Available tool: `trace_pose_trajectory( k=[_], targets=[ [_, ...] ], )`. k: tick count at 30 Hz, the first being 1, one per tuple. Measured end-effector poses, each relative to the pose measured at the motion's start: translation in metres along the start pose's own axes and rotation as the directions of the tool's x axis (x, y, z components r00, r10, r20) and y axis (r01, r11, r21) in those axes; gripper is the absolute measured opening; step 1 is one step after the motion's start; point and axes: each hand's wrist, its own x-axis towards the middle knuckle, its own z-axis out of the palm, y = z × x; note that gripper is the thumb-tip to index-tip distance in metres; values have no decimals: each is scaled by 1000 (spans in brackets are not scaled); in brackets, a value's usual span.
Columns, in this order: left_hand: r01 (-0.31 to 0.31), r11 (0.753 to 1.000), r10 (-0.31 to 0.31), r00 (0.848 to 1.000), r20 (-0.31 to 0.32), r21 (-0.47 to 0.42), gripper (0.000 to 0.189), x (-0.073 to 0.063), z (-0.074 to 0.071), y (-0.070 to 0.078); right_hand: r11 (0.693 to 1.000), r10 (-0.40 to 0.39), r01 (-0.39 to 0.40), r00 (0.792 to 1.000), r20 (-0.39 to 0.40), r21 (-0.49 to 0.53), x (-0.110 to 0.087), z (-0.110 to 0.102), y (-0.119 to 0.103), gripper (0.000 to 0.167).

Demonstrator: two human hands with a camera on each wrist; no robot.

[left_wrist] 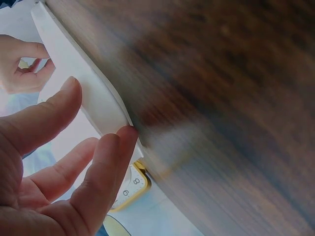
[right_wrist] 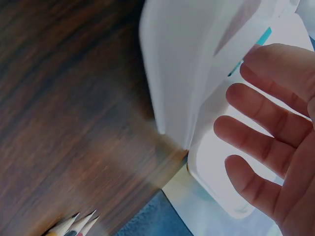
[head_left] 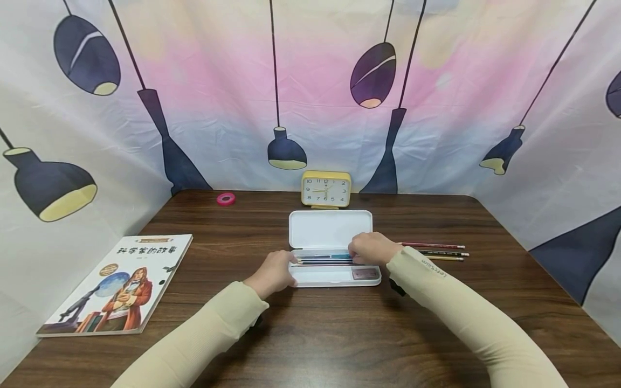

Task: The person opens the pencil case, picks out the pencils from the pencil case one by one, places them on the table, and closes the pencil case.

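Observation:
A white pencil case [head_left: 317, 276] lies with its lid [head_left: 330, 229] raised toward the back. Inside are several pencils [head_left: 322, 262], a slim pen-like teal item [head_left: 339, 256] and a pinkish eraser-like block [head_left: 364, 274] at front right. My left hand [head_left: 274, 273] holds the left end, thumb by the front corner and fingertips at the rim, as the left wrist view shows. My right hand [head_left: 371, 248] reaches into the right part; its thumb and index finger [right_wrist: 278, 61] pinch the teal item, with the other fingers spread over the white inside.
Three pencils [head_left: 441, 253] lie on the brown table [head_left: 330, 334] to the right. A yellow clock [head_left: 326, 189] stands behind the lid, a pink tape roll [head_left: 225, 199] at the back left. An illustrated book [head_left: 121, 285] lies at the left, and a patterned cloth [head_left: 218, 108] hangs behind.

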Motion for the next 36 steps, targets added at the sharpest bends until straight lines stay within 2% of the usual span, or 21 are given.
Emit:
trace_pose_trajectory(
  k=[8,12,17,24,27,36],
  targets=[
    [15,1000,-15,1000,11,-10,45,0,-1,1,1000,21,-22,998,65,14,8,-1,-4,14],
    [15,1000,-15,1000,13,-9,46,1,-2,1,999,44,-44,994,102,6,11,-2,-5,13],
    [3,1000,-3,1000,15,-3,45,2,-3,1,998,60,-63,989,135,21,13,-2,-5,11],
    [-40,998,40,999,-4,37,45,2,-3,0,989,85,-108,976,202,104,16,-4,-8,9],
    [-42,998,42,999,-5,40,44,2,-4,0,986,97,-122,974,206,111,17,-5,-9,11],
    [-35,999,35,999,-2,33,45,2,-2,0,992,61,-75,989,134,103,11,-3,-4,7]
  ],
)
